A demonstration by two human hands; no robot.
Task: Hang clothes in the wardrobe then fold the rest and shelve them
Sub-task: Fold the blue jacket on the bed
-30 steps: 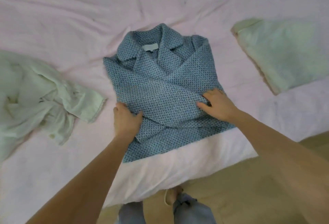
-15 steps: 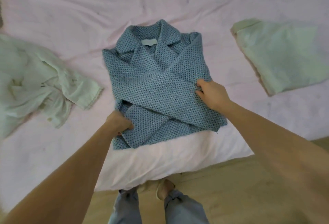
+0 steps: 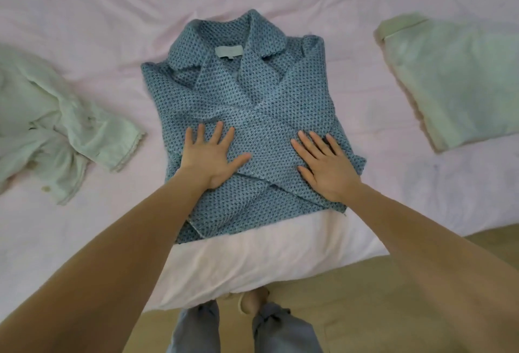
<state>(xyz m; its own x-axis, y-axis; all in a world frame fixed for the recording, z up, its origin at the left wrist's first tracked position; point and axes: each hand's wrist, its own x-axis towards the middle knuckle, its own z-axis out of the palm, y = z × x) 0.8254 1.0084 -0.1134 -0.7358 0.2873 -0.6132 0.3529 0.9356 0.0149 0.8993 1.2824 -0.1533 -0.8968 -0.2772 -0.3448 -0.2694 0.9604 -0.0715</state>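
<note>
A blue patterned collared jacket [image 3: 252, 94] lies folded on the bed, collar away from me, its sleeves crossed over the front. My left hand [image 3: 212, 159] lies flat with spread fingers on the jacket's left half. My right hand [image 3: 325, 167] presses flat on its right half, fingers straight. Neither hand grips the cloth. The jacket's lower hem sits close to the near corner of the bed.
A crumpled pale green garment [image 3: 50, 128] lies to the left on the pink sheet [image 3: 98, 16]. A folded pale green piece [image 3: 455, 86] rests at the right. The bed's corner [image 3: 252, 265] juts toward my legs over a tan floor [image 3: 393, 310].
Both hands held the jacket's side edges earlier and drew its lower part up the bed. Now they have let go and lie flat on top of the crossed sleeves.
</note>
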